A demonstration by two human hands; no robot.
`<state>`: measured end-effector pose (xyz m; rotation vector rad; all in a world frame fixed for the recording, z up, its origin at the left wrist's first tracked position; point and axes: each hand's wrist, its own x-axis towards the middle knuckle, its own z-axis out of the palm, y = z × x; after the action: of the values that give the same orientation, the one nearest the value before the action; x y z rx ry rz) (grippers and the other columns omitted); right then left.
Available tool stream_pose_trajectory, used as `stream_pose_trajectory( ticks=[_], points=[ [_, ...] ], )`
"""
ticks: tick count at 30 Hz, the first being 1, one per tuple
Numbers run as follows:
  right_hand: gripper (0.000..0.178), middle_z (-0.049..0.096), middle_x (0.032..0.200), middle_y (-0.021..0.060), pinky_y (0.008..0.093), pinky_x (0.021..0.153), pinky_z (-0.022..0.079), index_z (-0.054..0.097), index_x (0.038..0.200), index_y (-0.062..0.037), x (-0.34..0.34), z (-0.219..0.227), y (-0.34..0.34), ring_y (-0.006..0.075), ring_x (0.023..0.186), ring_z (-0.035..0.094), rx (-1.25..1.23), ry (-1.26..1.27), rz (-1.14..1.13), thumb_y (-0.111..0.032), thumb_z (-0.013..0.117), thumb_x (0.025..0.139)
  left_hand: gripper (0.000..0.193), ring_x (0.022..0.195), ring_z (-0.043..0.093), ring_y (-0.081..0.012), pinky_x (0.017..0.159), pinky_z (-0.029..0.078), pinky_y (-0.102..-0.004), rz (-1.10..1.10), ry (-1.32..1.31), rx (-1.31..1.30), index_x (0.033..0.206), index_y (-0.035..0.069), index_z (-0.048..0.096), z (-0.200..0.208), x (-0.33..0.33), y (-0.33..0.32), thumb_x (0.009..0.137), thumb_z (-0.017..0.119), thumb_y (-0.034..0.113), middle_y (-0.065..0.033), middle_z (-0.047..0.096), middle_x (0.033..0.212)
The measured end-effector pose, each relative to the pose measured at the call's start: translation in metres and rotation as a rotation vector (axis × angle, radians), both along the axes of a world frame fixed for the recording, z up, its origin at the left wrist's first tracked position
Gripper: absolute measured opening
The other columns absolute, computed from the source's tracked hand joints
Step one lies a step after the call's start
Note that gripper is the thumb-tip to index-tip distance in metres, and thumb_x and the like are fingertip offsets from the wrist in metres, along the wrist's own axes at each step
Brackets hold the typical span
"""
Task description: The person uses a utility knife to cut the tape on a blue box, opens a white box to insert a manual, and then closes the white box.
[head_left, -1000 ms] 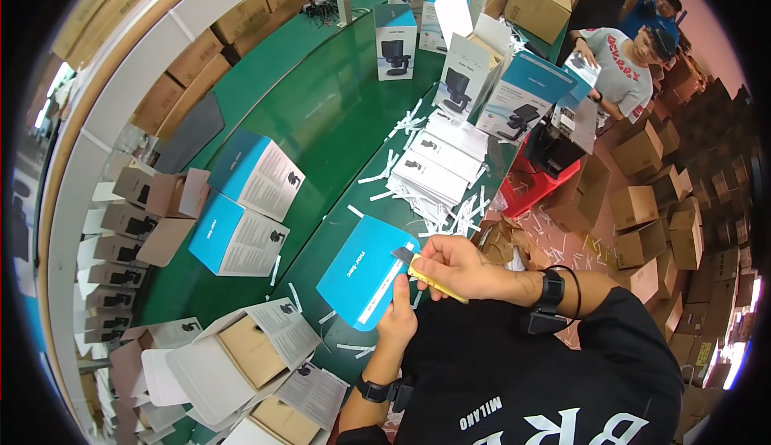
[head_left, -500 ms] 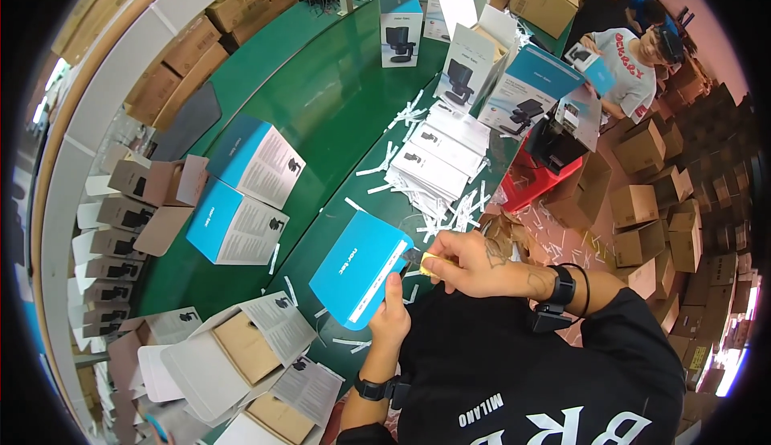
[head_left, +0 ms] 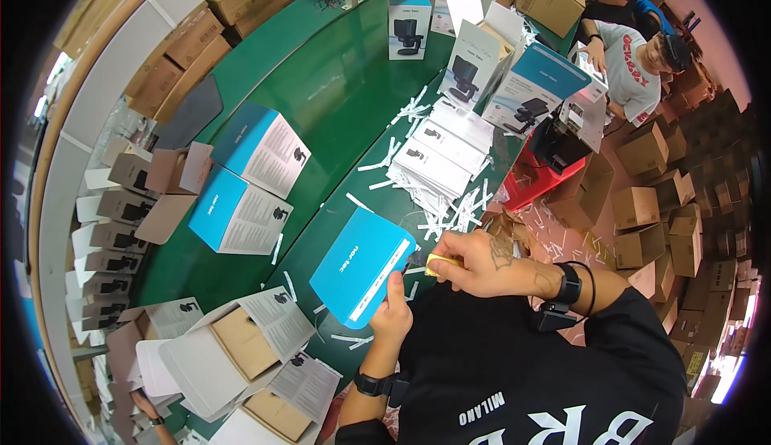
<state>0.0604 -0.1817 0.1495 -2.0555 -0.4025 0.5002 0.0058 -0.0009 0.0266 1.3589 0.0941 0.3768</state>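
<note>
Left fingers point(head_left: 395, 287) grip blue box point(head_left: 357, 264); right fingers point(head_left: 456, 242), yellow cutter point(head_left: 433, 266); white box point(head_left: 199, 369) holds brown cardboard point(head_left: 250, 346).

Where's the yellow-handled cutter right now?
In the head view, the yellow-handled cutter is slightly right of and below centre, gripped in the right hand, beside the right end of the blue box held by the left hand.

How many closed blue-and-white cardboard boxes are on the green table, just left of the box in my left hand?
2, both left of the left hand: the nearer blue-and-white cardboard box and the farther box directly beyond it. Others may be hidden behind.
</note>
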Motion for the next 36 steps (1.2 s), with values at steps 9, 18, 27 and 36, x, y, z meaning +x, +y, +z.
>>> stream_pose_trajectory(
  ticks=[9, 18, 27, 36],
  points=[
    [0.024, 0.070, 0.076, 0.0065, 0.0262, 0.050, 0.050, 0.057, 0.098, 0.0011, -0.001, -0.012, 0.019, 0.0106, 0.056, 0.066, 0.184, 0.338, -0.116, -0.022, 0.060, 0.104, 0.022, 0.103, 0.066, -0.0215, 0.089, 0.052, -0.0335, 0.008, 0.002, 0.051, 0.120, -0.005, 0.066, 0.015, -0.004, 0.010, 0.102, 0.059, 0.008, -0.0123, 0.070, 0.116],
    [0.020, 0.070, 0.078, 0.0070, 0.0270, 0.049, 0.050, 0.056, 0.099, -0.0013, -0.011, -0.045, 0.044, 0.0120, 0.058, 0.067, 0.341, 0.036, -0.158, -0.020, 0.063, 0.103, 0.024, 0.103, 0.065, -0.0187, 0.090, 0.051, -0.0321, -0.012, 0.028, -0.011, 0.122, -0.004, 0.065, 0.017, -0.002, 0.015, 0.105, 0.056, 0.010, -0.0106, 0.069, 0.117],
    [0.023, 0.069, 0.080, 0.0075, 0.0341, 0.050, 0.052, 0.062, 0.100, -0.0051, 0.000, -0.031, 0.051, 0.0252, 0.060, 0.069, -0.010, -0.813, 0.053, -0.021, 0.075, 0.090, 0.023, 0.103, 0.065, -0.0166, 0.091, 0.051, -0.0322, 0.014, 0.004, 0.067, 0.121, -0.004, 0.065, 0.007, -0.008, 0.025, 0.105, 0.057, 0.010, -0.0085, 0.069, 0.117],
    [0.021, 0.068, 0.078, 0.0083, 0.0330, 0.051, 0.052, 0.065, 0.089, -0.0057, 0.009, -0.022, 0.082, 0.0236, 0.057, 0.066, 0.066, -0.704, 0.084, -0.021, 0.079, 0.084, 0.019, 0.101, 0.067, -0.0188, 0.088, 0.054, -0.0346, -0.011, 0.017, 0.078, 0.116, -0.004, 0.069, 0.007, -0.015, 0.040, 0.102, 0.061, 0.008, -0.0099, 0.072, 0.112]
  ],
)
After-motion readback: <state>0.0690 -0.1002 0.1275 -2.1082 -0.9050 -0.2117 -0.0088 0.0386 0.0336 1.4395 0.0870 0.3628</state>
